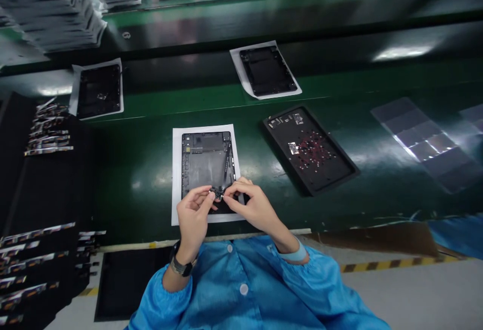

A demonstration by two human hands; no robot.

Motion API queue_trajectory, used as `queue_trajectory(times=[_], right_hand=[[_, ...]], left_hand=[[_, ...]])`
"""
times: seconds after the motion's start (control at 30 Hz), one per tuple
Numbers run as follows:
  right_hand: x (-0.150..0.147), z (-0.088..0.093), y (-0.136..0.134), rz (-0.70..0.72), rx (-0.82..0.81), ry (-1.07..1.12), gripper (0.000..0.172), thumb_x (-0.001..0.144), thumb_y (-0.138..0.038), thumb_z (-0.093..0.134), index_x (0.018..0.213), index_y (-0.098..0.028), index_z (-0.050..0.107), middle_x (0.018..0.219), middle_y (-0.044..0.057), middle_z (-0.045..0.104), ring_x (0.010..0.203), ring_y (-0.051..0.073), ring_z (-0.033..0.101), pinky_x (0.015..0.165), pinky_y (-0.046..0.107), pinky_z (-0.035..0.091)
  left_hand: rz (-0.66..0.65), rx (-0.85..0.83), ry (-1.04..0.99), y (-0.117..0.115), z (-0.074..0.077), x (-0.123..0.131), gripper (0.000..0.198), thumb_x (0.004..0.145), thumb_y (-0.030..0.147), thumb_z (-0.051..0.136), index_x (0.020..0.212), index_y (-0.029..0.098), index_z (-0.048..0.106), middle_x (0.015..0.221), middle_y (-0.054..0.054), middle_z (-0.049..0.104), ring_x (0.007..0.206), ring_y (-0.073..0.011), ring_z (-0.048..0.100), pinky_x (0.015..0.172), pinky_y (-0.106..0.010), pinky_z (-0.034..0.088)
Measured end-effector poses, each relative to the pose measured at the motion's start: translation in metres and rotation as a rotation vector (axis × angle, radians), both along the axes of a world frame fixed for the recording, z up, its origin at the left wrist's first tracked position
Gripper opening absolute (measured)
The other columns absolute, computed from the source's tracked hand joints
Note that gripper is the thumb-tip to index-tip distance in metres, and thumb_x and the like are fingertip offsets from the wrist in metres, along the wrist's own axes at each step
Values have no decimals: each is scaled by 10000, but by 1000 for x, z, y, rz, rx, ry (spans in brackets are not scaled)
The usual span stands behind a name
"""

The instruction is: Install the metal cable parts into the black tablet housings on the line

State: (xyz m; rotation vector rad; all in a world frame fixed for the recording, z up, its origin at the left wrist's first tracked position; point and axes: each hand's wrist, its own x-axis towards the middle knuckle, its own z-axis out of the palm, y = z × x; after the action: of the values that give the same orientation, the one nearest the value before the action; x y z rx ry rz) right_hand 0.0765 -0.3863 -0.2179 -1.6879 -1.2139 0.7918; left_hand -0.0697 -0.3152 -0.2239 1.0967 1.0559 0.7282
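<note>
Between the thumb and fingers of my left hand is a small dark circuit board. My right hand pinches at the board's right edge; whether it grips the board or a tiny part on it is too small to tell. Both hands are over the lower end of a black tablet housing, which lies on a white sheet. A slim black tool, like tweezers, lies along the housing's right side, its lower end close to my right fingers. My hands hide the housing's bottom edge.
Right of the housing, a black tray holds small red-and-black parts and silvery pieces. Two more housings lie farther back on sheets. Flex-cable strips sit in black holders at left. Stacked sheets stand behind; clear plastic film lies right.
</note>
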Motion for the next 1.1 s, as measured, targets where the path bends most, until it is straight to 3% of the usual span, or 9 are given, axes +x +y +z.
queue_trajectory(times=[0.23,0.53,0.73,0.9,1.1], right_hand=[[-1,2,-1,-1,-5,-7,164,889,-224,616,732,-231,661,687,10,663,772,209,575,788,368,419],[-4,1,0,-36,-47,-31,141,856,-173,626,735,-226,676,682,9,655,761,202,574,768,350,438],[-3,2,-2,1,-7,-34,168,924,-221,593,773,-222,666,738,21,679,803,212,586,787,365,432],[0,2,-7,29,61,2,200,974,-270,548,816,-225,662,823,41,691,831,216,604,803,380,437],[2,1,-9,20,114,65,205,973,-298,570,806,-231,669,832,46,675,832,215,607,811,382,464]], left_hand=[[49,58,54,-8,-2,2,274,771,349,778,943,137,756,740,-54,748,609,-157,687,602,-273,585],[77,226,115,-17,-11,2,238,839,367,724,954,162,764,925,-80,743,780,-193,720,709,-305,616],[-35,306,182,-13,-9,0,303,826,300,726,1102,175,742,1015,-90,748,846,-201,724,757,-309,613],[-103,496,262,-11,-3,0,310,827,256,695,1128,192,737,963,-79,753,708,-166,685,701,-290,593],[-143,627,314,-10,-4,2,307,823,231,682,1124,204,734,943,-70,762,716,-176,697,719,-294,599]])
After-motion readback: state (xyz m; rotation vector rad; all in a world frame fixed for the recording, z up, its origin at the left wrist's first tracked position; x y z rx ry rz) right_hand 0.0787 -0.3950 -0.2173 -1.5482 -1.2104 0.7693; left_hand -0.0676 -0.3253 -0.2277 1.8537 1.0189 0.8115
